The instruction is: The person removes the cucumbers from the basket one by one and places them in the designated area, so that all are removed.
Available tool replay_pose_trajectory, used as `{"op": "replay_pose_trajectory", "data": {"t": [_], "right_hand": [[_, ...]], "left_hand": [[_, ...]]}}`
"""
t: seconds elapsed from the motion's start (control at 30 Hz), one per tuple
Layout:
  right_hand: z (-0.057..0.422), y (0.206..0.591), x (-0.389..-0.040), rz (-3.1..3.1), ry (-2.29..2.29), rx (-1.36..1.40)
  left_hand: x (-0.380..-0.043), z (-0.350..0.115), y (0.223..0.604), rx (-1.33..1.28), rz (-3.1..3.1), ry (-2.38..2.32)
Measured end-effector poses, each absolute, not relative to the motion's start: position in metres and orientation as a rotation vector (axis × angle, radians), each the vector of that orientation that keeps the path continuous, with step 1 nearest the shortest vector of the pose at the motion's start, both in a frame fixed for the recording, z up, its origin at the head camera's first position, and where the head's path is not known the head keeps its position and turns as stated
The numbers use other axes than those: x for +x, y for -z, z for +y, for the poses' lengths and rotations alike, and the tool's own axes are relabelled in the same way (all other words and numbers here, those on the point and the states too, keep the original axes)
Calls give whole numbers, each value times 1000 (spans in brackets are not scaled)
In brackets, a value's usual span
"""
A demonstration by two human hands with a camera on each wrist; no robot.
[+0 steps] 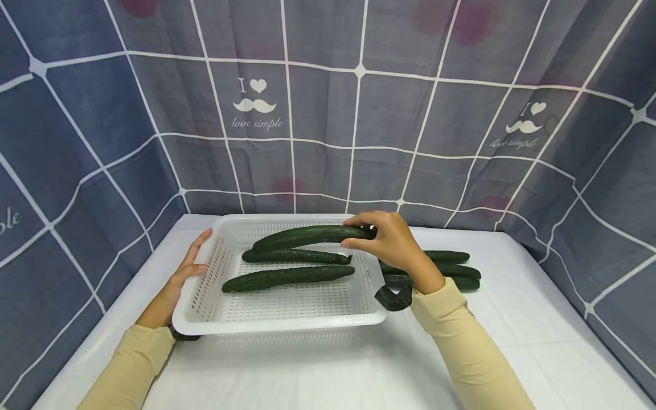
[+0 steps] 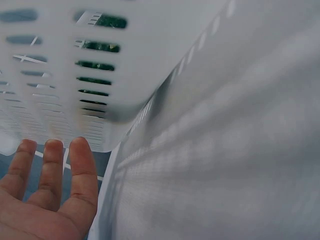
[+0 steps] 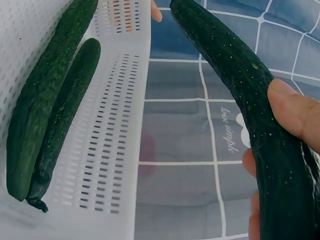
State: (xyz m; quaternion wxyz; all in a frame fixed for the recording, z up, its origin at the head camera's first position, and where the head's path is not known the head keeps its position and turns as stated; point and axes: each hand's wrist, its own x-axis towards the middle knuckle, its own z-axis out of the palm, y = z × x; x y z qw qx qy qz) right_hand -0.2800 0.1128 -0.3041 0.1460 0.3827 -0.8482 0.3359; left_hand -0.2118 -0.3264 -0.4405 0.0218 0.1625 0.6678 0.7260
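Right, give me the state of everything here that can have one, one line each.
Basket: open-topped, partly filled
Held cucumber: gripped near one end, raised over the basket
Two other cucumbers: lying inside the basket
Cucumbers outside: lying together on the table, partly hidden
Right hand: gripping the held cucumber
Left hand: fingers extended, at the basket's left side
Curtain: hanging, creased

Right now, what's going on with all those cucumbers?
A person's right hand grips one cucumber near its end, holding it up over a white basket. The left hand is at the basket's left side. Two other cucumbers lie inside, and more cucumbers, partly hidden, lie to the right on the white table.
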Motion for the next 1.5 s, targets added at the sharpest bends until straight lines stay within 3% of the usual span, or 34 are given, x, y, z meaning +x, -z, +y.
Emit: {"op": "replay_pose_trajectory", "data": {"t": [1.5], "right_hand": [[200,353,-248,-2327,-1186,855]], "left_hand": [[-211,-323,441,496,2039,-2261]]}}
